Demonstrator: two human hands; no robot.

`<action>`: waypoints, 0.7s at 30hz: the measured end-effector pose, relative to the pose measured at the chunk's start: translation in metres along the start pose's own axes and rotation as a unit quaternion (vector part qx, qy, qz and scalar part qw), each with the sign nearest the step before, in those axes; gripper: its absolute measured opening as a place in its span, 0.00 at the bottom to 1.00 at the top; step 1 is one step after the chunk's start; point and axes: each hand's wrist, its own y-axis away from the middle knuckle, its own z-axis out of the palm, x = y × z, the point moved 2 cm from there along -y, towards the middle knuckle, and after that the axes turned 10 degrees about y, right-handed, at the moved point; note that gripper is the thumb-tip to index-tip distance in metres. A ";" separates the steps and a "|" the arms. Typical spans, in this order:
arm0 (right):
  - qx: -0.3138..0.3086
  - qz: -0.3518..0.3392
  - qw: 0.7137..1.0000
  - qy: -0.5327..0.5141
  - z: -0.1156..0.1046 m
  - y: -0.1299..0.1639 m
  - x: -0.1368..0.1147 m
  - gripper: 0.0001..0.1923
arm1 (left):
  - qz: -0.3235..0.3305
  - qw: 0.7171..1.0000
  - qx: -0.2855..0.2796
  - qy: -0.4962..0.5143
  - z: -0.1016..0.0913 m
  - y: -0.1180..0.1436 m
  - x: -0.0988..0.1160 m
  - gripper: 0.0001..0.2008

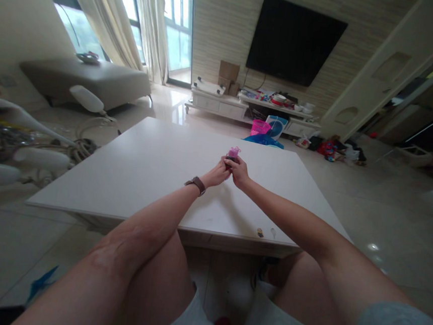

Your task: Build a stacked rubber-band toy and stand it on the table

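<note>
Hands meeting over white table (pixel 143 176), left hand (pixel 217 175) and right hand (pixel 239 172) both gripping small pink object (pixel 234 153), pink basket (pixel 259 127) at one o'clock beyond.

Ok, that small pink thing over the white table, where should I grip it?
Grip the pink object by its lower part, one side each, as the left hand and right hand do. Its pink top sticks up above the fingers, so come from below. Finer shape is too small to tell.

Pink, perhaps translucent, small toy (pixel 234 152); white table (pixel 143 171); brown watch strap (pixel 196 183); black television (pixel 293 40).
</note>
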 end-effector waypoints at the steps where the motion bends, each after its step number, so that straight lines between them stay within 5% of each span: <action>1: 0.000 0.000 1.000 0.005 -0.001 0.000 -0.001 0.18 | -0.001 1.000 -0.002 0.003 -0.001 0.000 -0.001 0.20; 15: -0.002 -0.029 0.991 0.130 -0.002 -0.007 0.015 0.18 | -0.032 0.998 0.044 -0.037 -0.004 0.000 -0.023 0.26; 21: -0.020 -0.070 0.977 0.200 -0.007 -0.017 0.030 0.17 | -0.042 0.998 -0.003 -0.056 -0.006 -0.002 -0.031 0.31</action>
